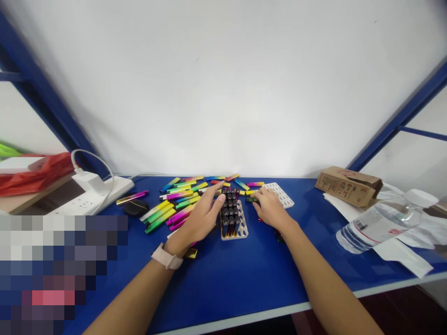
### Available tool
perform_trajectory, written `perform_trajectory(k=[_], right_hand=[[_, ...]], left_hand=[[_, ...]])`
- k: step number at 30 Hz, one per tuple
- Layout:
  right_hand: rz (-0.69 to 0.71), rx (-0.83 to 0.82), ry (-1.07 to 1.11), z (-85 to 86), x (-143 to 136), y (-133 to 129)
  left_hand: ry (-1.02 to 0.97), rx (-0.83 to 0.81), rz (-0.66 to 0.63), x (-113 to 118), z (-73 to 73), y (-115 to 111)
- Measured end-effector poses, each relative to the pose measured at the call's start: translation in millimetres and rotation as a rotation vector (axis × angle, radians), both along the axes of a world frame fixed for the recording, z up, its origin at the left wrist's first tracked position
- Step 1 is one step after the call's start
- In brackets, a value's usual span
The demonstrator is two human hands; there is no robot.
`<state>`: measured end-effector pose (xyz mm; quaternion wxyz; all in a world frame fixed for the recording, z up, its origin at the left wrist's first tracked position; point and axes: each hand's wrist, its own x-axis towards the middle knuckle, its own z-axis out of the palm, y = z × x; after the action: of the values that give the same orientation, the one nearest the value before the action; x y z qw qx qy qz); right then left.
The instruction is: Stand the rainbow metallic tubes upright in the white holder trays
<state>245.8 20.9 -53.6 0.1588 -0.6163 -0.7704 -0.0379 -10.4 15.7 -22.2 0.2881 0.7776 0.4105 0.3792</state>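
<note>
Where the hands reach: Both bare hands are near the centre of the frame, over a blue table [223, 288].
Left hand: This hand [202, 214] is just left of the filled tray, its fingers straight and pointing up the frame, the thumb a little apart from them; the thumb tip overlaps the nearest tubes, but whether it touches them cannot be told.
Right hand: This one [270, 205] is right of centre, with its fingers bent toward a small dark green piece [251, 199]; whether they pinch it cannot be told.
Filled tray: At the centre, a white tray [240, 234] holds upright tubes [231, 211] with black ends facing up; bare holes show along its right side.
Second tray: Another white tray [284, 197] with holes lies just beyond the right hand.
Loose tubes: Shiny coloured tubes [159, 218] lie scattered left of centre and along the back of the table.
Left of the frame: A white power strip [82, 204] lies near a black pouch [134, 208].
Right of the frame: A brown box [345, 188] and a tilted water bottle [375, 225] lie near white paper [401, 258].
Left wrist: It wears a pale band [166, 257].
</note>
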Motion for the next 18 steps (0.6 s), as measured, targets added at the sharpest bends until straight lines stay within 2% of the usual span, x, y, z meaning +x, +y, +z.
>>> perform_trajectory(k=[4, 7, 13, 18], right_hand=[[0.014, -0.035, 0.006, -0.7, -2.7, -2.4], [0.011, -0.01, 0.079, 2.4, -7.9, -5.2], [0.035, -0.02, 0.532, 14.6, -21.5, -11.3], [0.043, -0.076, 0.81, 14.4, -26.2, -13.1]], left_hand=[[0.101, 0.072, -0.123, 0.9, 3.3, -8.6], [0.212, 0.107, -0.143, 0.2, 5.5, -10.8], [0.263, 0.157, -0.121, 0.3, 5.1, -9.6], [0.286, 0.146, -0.108, -0.2, 5.7, -11.0]])
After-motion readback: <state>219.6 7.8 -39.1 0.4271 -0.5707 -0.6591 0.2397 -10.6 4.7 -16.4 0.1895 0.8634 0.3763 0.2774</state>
